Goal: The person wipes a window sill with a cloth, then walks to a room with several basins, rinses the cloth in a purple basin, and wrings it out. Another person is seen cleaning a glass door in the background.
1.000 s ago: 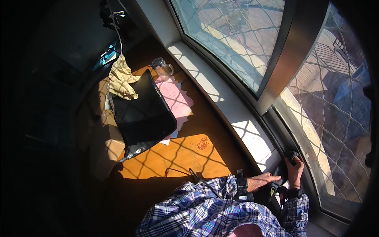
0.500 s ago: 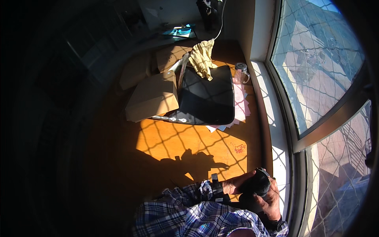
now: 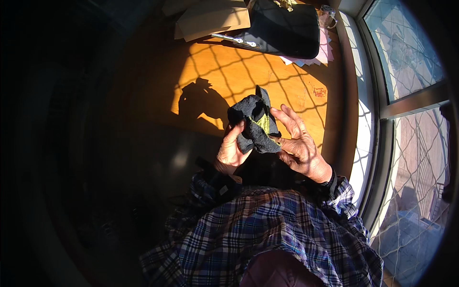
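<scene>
**Hands and dark grey cloth [image 3: 256, 136] shifted from the windowsill [image 3: 362, 119] to the space before the wearer's chest**

One second earlier both hands worked against the window frame; at this moment they are well apart from it, and the bunched cloth is held up over the sunlit desk [image 3: 296, 91]. Left hand [image 3: 231, 152]: clamped on the cloth's left side, thumb across the near face, the other fingers mostly hidden. Right hand [image 3: 303, 150]: fingers spread, fingertips at the cloth's right edge; whether they pinch it cannot be told. Between the hands, a yellow-green patch [image 3: 262, 123] shows within the dark folds, and one flap stands up at the top.

Beyond the hands, a flat black case [image 3: 289, 28] lies across the desk, with a brown cardboard box [image 3: 213, 19] beside its left end. Pink papers [image 3: 326, 50] project from under its right side, near a clear lidded mug [image 3: 327, 16]. Reddish marks [image 3: 319, 92] appear on the desktop to the right of the cloth. Shadows of the window mesh cross the wood; a dark shadow [image 3: 198, 98] falls to the left. Plaid sleeves cover both forearms.
</scene>
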Demonstrator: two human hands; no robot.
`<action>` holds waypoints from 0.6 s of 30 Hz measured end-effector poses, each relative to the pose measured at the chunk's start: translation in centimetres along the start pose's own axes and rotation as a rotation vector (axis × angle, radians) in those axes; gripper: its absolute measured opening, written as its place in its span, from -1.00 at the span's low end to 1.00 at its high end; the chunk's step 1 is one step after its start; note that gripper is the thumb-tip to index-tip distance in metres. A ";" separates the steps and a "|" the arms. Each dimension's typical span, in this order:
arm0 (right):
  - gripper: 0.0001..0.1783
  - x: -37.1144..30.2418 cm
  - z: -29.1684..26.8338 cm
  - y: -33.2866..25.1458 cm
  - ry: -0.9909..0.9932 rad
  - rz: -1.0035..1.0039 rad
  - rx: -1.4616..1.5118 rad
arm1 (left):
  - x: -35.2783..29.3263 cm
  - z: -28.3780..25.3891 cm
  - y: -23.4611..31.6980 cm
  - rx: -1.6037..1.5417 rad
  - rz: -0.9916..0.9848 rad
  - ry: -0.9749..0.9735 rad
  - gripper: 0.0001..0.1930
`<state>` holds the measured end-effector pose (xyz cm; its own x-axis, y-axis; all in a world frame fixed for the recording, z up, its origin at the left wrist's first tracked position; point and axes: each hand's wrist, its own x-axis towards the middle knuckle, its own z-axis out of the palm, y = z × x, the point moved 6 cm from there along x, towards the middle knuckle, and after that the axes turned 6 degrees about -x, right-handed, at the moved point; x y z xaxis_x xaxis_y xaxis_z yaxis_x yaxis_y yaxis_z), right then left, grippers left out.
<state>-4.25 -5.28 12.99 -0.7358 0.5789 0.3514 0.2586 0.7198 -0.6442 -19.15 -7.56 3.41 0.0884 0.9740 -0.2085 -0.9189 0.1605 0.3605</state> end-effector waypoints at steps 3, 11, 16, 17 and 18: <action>-0.50 1.6 2.3 -2.1 -0.113 -0.097 0.086 | -3.1 -1.7 1.8 -0.183 -0.039 0.018 -0.57; -0.95 9.1 2.3 -8.2 0.045 -0.089 0.416 | -16.8 -10.5 12.9 0.317 0.476 0.455 -0.60; -0.92 16.2 2.2 -16.6 -0.100 -0.688 1.062 | -23.6 -16.1 20.8 -0.192 0.564 0.438 -0.65; -0.91 18.1 3.2 -18.1 -0.200 -0.800 1.178 | -24.7 -17.0 22.7 -0.226 0.580 0.437 -0.65; -0.91 20.0 4.4 -19.7 -0.269 -0.849 1.245 | -25.6 -17.7 24.7 -0.257 0.598 0.393 -0.65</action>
<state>-26.81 -9.62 29.70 -0.5147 -0.0082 0.8573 -0.8558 -0.0563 -0.5143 -50.95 -31.37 1.56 -0.5526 0.7469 -0.3698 -0.8318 -0.4662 0.3012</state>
